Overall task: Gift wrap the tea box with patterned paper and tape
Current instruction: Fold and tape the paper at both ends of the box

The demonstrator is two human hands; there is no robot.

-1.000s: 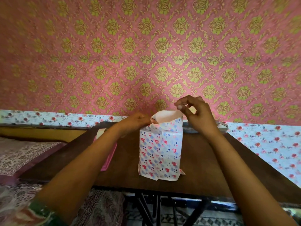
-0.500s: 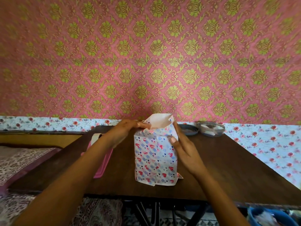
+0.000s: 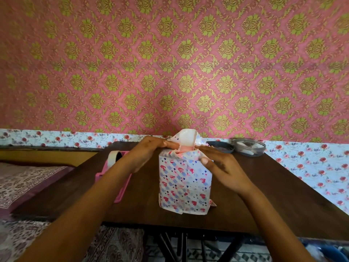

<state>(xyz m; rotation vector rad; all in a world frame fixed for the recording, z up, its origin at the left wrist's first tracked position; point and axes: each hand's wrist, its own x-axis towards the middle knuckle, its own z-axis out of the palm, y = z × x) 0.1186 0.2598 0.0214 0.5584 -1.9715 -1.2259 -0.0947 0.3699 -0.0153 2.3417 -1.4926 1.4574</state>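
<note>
As the left hand (image 3: pixel 149 154) and right hand (image 3: pixel 221 163), fingers nearly straight, press side flaps (image 3: pixel 188 153) onto the tea box (image 3: pixel 184 182), the upright flap (image 3: pixel 187 138) between them probably needs folding next.

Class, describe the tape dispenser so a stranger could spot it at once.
Find the dark wooden table and the wrapped box standing on it. Left of the box lies the tape dispenser: the only plain pink thing there, a white tape roll at its far end.
</note>
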